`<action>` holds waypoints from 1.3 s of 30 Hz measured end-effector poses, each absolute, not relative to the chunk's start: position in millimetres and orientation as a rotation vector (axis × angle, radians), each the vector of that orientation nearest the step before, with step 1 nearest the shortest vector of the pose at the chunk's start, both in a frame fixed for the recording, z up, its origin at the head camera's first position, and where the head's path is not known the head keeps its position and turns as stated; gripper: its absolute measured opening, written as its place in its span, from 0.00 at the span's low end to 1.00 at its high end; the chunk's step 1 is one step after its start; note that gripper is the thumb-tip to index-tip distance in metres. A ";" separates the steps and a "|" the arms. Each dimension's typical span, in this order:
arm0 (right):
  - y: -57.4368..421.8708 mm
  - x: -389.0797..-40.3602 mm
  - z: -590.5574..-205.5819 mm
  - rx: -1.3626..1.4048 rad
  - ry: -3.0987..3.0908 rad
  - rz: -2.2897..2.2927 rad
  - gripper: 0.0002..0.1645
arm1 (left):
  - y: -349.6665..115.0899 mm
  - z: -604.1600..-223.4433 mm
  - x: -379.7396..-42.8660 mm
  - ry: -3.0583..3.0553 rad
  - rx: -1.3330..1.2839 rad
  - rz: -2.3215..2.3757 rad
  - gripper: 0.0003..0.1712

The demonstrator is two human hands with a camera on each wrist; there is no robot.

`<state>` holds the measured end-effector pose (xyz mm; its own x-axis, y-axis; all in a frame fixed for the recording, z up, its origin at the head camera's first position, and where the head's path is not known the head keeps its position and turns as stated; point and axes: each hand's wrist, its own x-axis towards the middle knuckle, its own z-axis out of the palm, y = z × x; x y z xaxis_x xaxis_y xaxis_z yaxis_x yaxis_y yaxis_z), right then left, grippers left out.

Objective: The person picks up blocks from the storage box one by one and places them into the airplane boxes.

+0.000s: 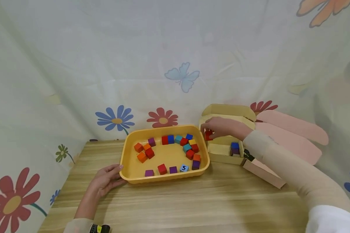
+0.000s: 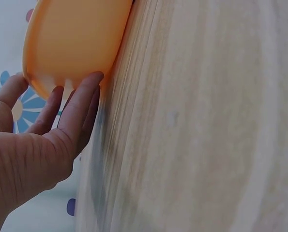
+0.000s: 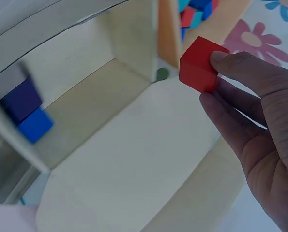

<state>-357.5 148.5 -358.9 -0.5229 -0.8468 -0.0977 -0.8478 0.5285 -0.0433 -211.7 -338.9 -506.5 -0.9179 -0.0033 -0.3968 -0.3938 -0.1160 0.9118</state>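
Head looks down toward the far edge of the table (image 1: 175, 197); 2 close wrist views face the shared tray (image 2: 76, 43) (left) and box (image 3: 85, 104) (right).

The left hand (image 1: 106, 179) and right hand (image 1: 224, 127) are bare. I see a long beige right sleeve (image 1: 283, 165), lightly creased, with white cloth (image 1: 332, 221) higher up. The left sleeve (image 1: 79, 225) shows only its pale end, beside a black band (image 1: 105, 229) with a yellow patch (image 1: 99, 228). Something small and black (image 1: 248, 155) edges the right cuff.
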 end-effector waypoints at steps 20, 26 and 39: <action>201.0 -356.0 -422.5 -1.253 2.455 0.243 0.10 | -337.6 -509.5 -212.6 1.890 -0.468 2.108 0.42; 200.5 -352.9 -425.1 -1.208 2.470 0.244 0.08 | -339.4 -508.3 -213.4 1.895 -0.447 2.116 0.45; 197.7 -356.0 -429.8 -1.184 2.411 0.215 0.11 | -339.5 -509.0 -211.7 1.880 -0.427 2.147 0.45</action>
<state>-356.0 197.7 -429.8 -0.5342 -0.7134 -0.4535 -0.7824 0.6204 -0.0544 -211.7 -339.5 -509.0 -0.9243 -0.0013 -0.3817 -0.3782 -0.1319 0.9163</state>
